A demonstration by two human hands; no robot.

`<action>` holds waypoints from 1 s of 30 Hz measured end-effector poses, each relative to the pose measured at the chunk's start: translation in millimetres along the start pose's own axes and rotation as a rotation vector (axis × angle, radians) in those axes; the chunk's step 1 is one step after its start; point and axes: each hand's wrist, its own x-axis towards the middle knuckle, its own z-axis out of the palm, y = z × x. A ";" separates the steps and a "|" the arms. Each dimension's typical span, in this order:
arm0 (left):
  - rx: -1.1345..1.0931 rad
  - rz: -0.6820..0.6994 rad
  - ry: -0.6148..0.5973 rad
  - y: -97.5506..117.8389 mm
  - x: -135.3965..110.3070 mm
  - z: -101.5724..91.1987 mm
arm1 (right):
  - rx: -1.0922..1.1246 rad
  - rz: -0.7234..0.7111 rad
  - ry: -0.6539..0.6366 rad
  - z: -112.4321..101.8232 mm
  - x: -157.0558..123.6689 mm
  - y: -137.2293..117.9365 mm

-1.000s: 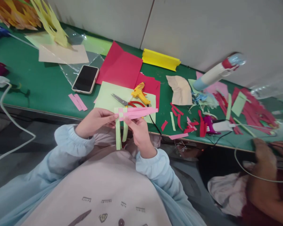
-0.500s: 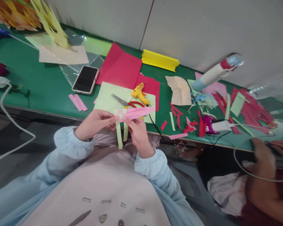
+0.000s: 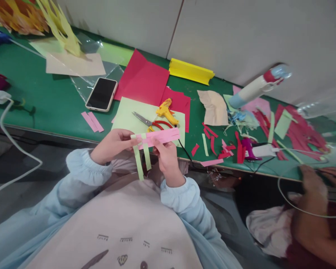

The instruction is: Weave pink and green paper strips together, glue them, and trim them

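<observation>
Pink paper strips (image 3: 168, 136) lie side by side and cross two pale green paper strips (image 3: 147, 157) that hang down over the table's front edge. At the crossing, my left hand (image 3: 112, 145) pinches the left end of the woven strips. My right hand (image 3: 166, 157) grips the pink strips just right of the green ones, thumb on top. Just beyond my hands, scissors (image 3: 145, 120) with red and yellow handles and a small yellow glue gun (image 3: 167, 111) rest on a pale green sheet (image 3: 123, 116).
Red sheets (image 3: 145, 80), a phone (image 3: 102, 94) and two short pink strips (image 3: 92, 121) lie nearby. Red and pink scraps (image 3: 226, 149), a purple glue gun (image 3: 248, 148) and a bottle (image 3: 257, 87) are to the right. Another person's arm (image 3: 310, 198) rests at the far right.
The pink strips have turned flatter towards me and their loose right ends have come closer together. The green strips have swung slightly, and my right hand has shifted a little along the pink strips.
</observation>
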 end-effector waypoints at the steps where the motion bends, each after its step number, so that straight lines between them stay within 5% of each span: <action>1: -0.017 0.001 -0.023 0.0 0.0 -1.5 | -0.009 -0.013 0.013 -0.8 1.1 0.1; 6: -0.120 -0.008 -0.152 -2.2 1.6 -1.8 | 0.000 -0.026 0.060 1.1 2.6 -0.2; 22: -0.097 0.003 0.017 -13.5 10.7 -5.3 | 0.016 -0.051 0.135 -7.0 5.8 -1.3; 27: -0.117 0.005 0.092 -15.2 10.1 -9.6 | -0.145 -0.116 0.017 -23.0 10.3 -6.9; 30: -0.179 -0.032 0.183 -16.1 8.9 -15.5 | -0.426 -0.246 0.014 -39.1 18.7 -19.4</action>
